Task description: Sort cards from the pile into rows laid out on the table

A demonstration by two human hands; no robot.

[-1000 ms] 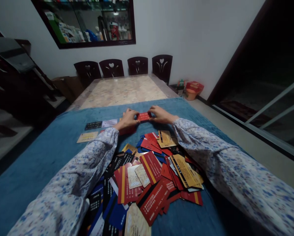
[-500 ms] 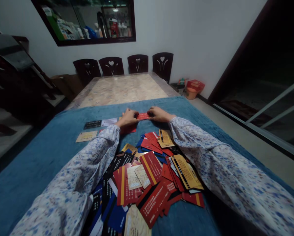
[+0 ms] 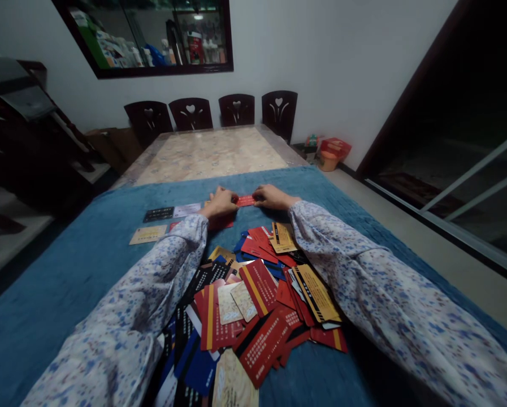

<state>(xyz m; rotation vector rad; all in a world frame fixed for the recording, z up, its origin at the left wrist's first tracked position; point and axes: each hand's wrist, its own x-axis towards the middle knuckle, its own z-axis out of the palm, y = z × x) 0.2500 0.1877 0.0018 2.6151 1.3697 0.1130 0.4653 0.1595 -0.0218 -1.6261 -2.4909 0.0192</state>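
Note:
Both my arms in flowered sleeves reach forward over a blue cloth (image 3: 66, 271). My left hand (image 3: 220, 202) and my right hand (image 3: 271, 197) pinch the two ends of a red card (image 3: 246, 200) low over the cloth at its far side. More red cards (image 3: 220, 223) lie just under my left wrist. Between my forearms lies a loose heap of cards (image 3: 257, 305) in red, gold, black and blue. A short row of single cards sits to the left: a black card (image 3: 159, 214), a pale card (image 3: 187, 210) and a beige card (image 3: 148, 234).
Beyond the cloth the marble tabletop (image 3: 211, 155) runs to several dark chairs (image 3: 213, 113) by the wall. A red bin (image 3: 334, 152) stands on the floor at right, next to a dark glass door (image 3: 469, 169). Dark furniture (image 3: 20, 147) stands at left.
My hands have lowered the red card slightly toward the cloth. The camera view shifted a little; the card heap has not been touched.

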